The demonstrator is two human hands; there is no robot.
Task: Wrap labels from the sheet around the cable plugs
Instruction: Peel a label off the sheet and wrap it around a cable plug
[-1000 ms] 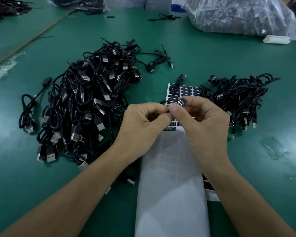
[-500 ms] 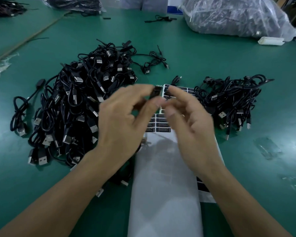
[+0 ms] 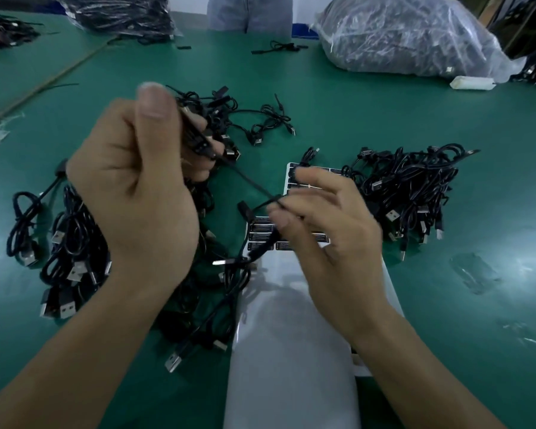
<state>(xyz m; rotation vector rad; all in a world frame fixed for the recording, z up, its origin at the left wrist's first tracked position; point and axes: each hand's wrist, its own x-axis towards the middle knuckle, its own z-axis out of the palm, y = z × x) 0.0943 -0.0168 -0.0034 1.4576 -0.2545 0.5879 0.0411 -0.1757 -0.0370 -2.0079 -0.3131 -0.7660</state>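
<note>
Change: my left hand point(image 3: 136, 187) has lifted off the white label sheet with black stickers point(image 3: 291, 335), drawing the thin black USB cable point(image 3: 248, 181) taut between both hands.
Left fingers: curled round the cable's plug end point(image 3: 195, 140).
Right hand point(image 3: 328, 236): thumb and forefinger pinch the cord, the other fingers spread.
Meaning: I judge the wrapping on this plug is done.
Unclear: blur hides the plug, so I cannot confirm a label.

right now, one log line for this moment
left hand grips black cable plug | right hand pinches thin black cable | white label sheet below hands
</note>
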